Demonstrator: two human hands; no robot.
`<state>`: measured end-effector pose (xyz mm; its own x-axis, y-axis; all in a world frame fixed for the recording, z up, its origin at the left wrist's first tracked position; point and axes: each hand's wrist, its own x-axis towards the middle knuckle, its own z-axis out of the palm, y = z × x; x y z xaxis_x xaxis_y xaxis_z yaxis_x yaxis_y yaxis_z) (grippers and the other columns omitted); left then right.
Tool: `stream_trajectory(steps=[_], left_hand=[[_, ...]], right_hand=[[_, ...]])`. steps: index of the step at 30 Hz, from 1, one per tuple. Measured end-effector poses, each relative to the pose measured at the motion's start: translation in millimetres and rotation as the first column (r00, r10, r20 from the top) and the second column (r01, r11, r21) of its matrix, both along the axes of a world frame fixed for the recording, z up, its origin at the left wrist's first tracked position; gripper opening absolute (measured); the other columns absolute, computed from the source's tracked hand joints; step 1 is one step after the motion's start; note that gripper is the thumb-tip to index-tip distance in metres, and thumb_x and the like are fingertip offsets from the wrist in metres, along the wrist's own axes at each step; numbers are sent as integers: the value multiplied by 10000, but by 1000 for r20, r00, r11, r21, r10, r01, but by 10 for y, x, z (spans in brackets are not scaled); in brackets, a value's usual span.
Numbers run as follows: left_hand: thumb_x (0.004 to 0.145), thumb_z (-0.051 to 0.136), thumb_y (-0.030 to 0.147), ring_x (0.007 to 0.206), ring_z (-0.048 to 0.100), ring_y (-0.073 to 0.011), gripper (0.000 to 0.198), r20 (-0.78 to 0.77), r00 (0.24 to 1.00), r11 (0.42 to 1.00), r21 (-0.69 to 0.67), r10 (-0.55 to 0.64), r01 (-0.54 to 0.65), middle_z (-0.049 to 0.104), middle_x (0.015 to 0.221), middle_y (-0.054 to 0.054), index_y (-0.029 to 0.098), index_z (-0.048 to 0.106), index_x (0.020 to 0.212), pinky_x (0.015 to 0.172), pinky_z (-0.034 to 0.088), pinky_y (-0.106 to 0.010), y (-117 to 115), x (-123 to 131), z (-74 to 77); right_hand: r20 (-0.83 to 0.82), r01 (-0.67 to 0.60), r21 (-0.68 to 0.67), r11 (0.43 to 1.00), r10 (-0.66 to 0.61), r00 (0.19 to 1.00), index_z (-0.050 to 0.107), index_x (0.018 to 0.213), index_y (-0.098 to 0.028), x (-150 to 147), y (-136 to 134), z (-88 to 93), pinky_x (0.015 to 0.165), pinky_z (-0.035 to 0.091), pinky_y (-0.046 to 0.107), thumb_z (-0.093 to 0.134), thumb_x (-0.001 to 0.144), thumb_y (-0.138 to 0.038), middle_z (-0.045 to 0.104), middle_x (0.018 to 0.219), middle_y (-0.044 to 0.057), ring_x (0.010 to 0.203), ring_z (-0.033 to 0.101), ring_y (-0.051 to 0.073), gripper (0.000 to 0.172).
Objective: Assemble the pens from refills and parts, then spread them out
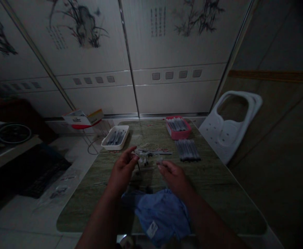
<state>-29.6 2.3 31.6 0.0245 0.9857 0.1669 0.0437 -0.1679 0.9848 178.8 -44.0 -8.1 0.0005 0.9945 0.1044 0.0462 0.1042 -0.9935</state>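
One dim wood-grain table [213,180] meets painted wall panels [97,90]; left hand [121,171] pinches pen parts [143,156], right hand [174,178] grip unclear.

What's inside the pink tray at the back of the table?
The pink tray holds slim pen-like sticks lying side by side, filling it. They cover the tray's floor, so anything beneath them is hidden. The dim light hides finer detail.

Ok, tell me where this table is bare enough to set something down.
Bare: green wood-grain tabletop right of the right hand, this side of the row of dark pens; also left of the left hand, this side of the white tray. Crowded: small parts between the hands, crumpled blue cloth at the near edge.
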Motion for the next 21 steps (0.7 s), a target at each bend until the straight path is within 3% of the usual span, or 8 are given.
stream_trajectory(steps=[3,10,16,21], left_hand=[[817,762,359,709,530,-101,500,151,986,997,-32,71,-67,602,885,17,261,639,1291,647,414,-233,25,16,-12],[690,848,281,769,604,-97,509,450,859,969,-129,245,-209,657,896,16,248,652,1159,687,455,-216,79,-7,38],[665,863,267,759,615,-85,517,512,808,956,-134,291,-260,657,892,25,244,645,1133,693,473,-213,82,-40,51],[678,853,261,765,620,-92,519,505,810,954,-128,298,-271,658,888,21,248,640,1151,690,476,-217,85,-67,38]], right_hand=[[154,-115,66,991,103,983,752,1023,-226,-34,-39,-23,587,409,247,601,943,-457,644,736,-12,648,552,147,287],[363,-192,180,965,116,925,776,1062,-264,-52,-80,-9,694,471,264,624,944,-360,740,889,17,794,661,177,215],[421,-215,176,961,125,898,775,1014,-260,-62,-91,-21,677,452,253,630,944,-322,723,857,9,785,659,166,172],[444,-233,179,956,133,886,760,936,-251,-64,-99,-15,647,429,244,626,947,-324,693,801,-2,739,638,156,153]])
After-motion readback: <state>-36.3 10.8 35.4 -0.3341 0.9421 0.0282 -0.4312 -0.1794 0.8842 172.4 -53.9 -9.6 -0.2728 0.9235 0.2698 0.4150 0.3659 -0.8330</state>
